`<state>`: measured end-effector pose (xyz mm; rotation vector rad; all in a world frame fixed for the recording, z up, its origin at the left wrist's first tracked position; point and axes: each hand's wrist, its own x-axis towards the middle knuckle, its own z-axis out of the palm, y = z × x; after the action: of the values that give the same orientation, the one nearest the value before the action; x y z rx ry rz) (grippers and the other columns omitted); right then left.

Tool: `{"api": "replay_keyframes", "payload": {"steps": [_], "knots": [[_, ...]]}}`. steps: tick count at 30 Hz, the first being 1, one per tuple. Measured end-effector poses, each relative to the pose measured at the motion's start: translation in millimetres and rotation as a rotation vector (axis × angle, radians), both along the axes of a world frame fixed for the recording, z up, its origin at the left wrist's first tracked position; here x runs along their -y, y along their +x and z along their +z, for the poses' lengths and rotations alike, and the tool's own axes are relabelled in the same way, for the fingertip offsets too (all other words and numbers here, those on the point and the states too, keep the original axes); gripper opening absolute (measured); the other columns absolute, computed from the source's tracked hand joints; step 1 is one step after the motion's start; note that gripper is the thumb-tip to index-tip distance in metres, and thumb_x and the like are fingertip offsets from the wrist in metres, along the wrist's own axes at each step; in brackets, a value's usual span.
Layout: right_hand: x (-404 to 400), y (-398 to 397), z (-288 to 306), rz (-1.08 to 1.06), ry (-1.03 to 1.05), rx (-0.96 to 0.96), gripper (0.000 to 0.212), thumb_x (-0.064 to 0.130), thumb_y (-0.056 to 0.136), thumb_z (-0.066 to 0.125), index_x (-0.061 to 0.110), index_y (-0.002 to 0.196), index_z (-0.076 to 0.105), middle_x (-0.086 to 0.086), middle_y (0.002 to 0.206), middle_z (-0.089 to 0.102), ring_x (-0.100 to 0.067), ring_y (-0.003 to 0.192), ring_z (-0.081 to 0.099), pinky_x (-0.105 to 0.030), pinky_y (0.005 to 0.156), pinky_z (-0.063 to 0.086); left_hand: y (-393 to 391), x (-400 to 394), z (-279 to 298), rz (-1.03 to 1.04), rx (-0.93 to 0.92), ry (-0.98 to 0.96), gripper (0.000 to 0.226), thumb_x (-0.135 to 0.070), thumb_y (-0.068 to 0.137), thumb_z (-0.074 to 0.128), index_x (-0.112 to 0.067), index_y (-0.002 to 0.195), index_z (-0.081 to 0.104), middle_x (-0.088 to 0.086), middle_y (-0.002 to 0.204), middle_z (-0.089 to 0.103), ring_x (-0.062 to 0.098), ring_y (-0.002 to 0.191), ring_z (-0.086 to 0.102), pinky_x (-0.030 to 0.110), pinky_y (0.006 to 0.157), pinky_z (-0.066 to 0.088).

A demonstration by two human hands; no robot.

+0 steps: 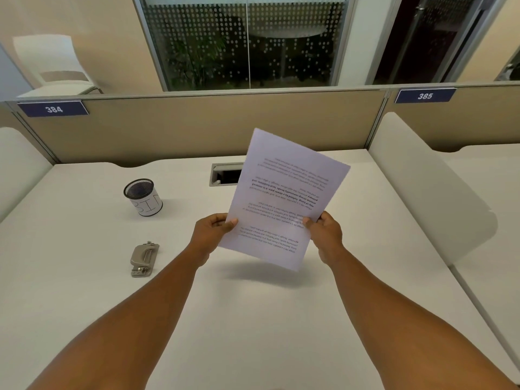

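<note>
A printed sheet of white paper is held up above the white desk, tilted to the right, its text upside down to me. My left hand pinches its left edge near the lower corner, thumb on the front. My right hand pinches the right edge at about the same height. Whether it is one sheet or a thin stack, I cannot tell.
A black mesh cup with a white label stands at the left of the desk. A grey metal hole punch lies nearer me on the left. A cable slot sits at the back, partly behind the paper. Partitions enclose the desk.
</note>
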<state>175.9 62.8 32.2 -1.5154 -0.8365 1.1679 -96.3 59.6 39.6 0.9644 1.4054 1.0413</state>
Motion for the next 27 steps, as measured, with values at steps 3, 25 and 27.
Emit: {"api": "replay_keyframes", "payload": {"steps": [3, 25, 27], "knots": [[0.0, -0.4, 1.8, -0.050, -0.022, -0.133, 0.018, 0.006, 0.088, 0.065, 0.020, 0.099, 0.064, 0.002, 0.102, 0.069, -0.023, 0.103, 0.065, -0.042, 0.095, 0.053, -0.3, 1.6, -1.7, 0.021, 0.021, -0.008, 0.018, -0.022, 0.085, 0.078, -0.017, 0.102, 0.072, -0.003, 0.095, 0.077, 0.013, 0.086, 0.069, 0.023, 0.074, 0.053], [2.5, -8.2, 0.7, 0.013, -0.100, -0.569, 0.045, -0.013, 0.084, 0.062, 0.015, 0.119, 0.060, -0.011, 0.120, 0.067, -0.027, 0.107, 0.066, -0.040, 0.082, 0.056, 10.5, 0.5, 12.1, 0.031, 0.177, 0.045, 0.020, -0.017, 0.095, 0.065, -0.014, 0.115, 0.068, -0.001, 0.105, 0.076, 0.013, 0.095, 0.073, 0.031, 0.078, 0.058], [2.1, -4.3, 0.0, -0.041, -0.092, -0.560, 0.046, -0.013, 0.083, 0.062, 0.012, 0.122, 0.058, -0.012, 0.119, 0.067, -0.027, 0.105, 0.066, -0.039, 0.083, 0.056, 6.4, 0.3, 11.9, 0.042, 0.154, 0.053, 0.020, -0.017, 0.096, 0.064, -0.015, 0.116, 0.067, -0.002, 0.106, 0.076, 0.013, 0.095, 0.073, 0.029, 0.075, 0.058]]}}
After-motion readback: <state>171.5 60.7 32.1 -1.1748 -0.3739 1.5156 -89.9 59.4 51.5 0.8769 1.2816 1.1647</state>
